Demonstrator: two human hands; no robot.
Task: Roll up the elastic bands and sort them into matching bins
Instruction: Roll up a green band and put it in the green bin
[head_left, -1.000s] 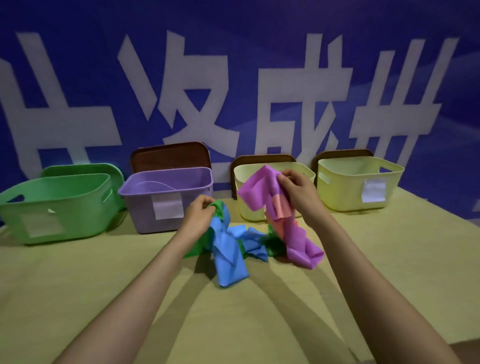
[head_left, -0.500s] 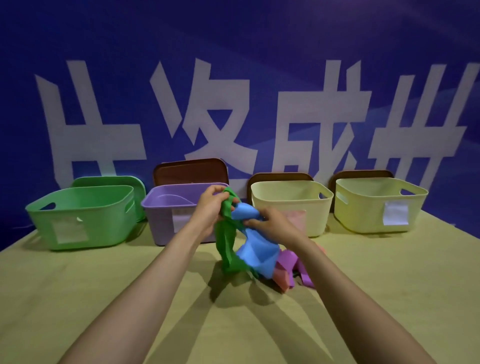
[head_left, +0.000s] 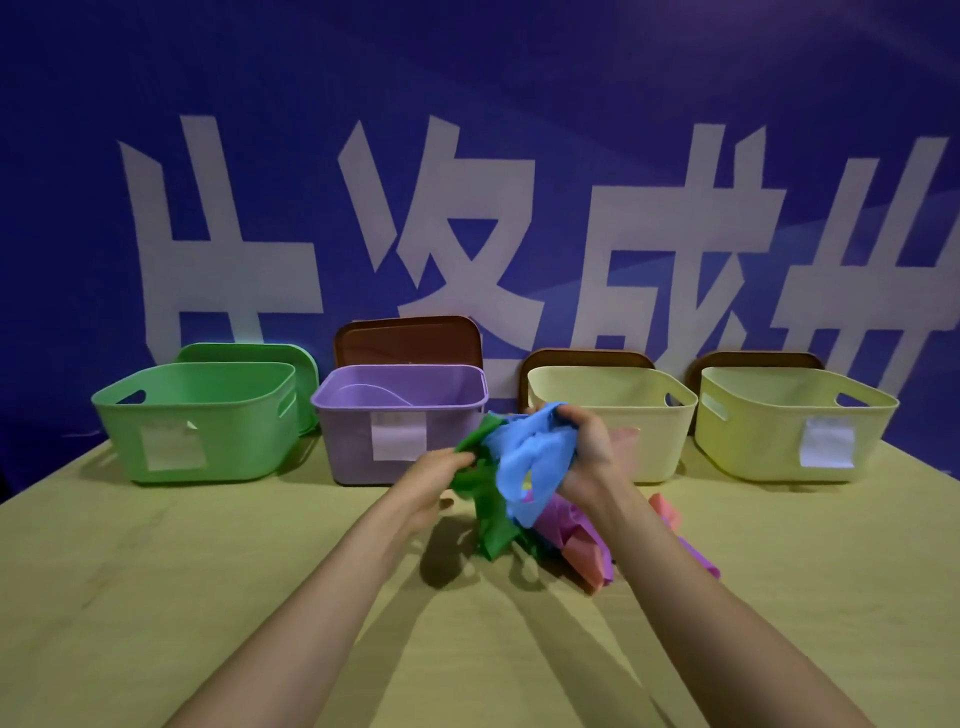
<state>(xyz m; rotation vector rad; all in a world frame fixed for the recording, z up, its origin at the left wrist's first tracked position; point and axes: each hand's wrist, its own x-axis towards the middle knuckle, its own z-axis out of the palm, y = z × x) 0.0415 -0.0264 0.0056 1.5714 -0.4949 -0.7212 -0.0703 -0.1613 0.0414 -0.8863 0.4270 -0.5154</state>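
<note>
Crumpled blue band (head_left: 525, 461), right hand (head_left: 589, 448); limp green band (head_left: 492, 522), left hand (head_left: 434, 479)

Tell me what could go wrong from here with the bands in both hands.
The blue elastic band in the right hand looks tangled with the green elastic band in the left hand; pulling may snag them.
The purple elastic band lying under the right wrist could get dragged along.
No blue bin shows, so sorting may go wrong.
</note>
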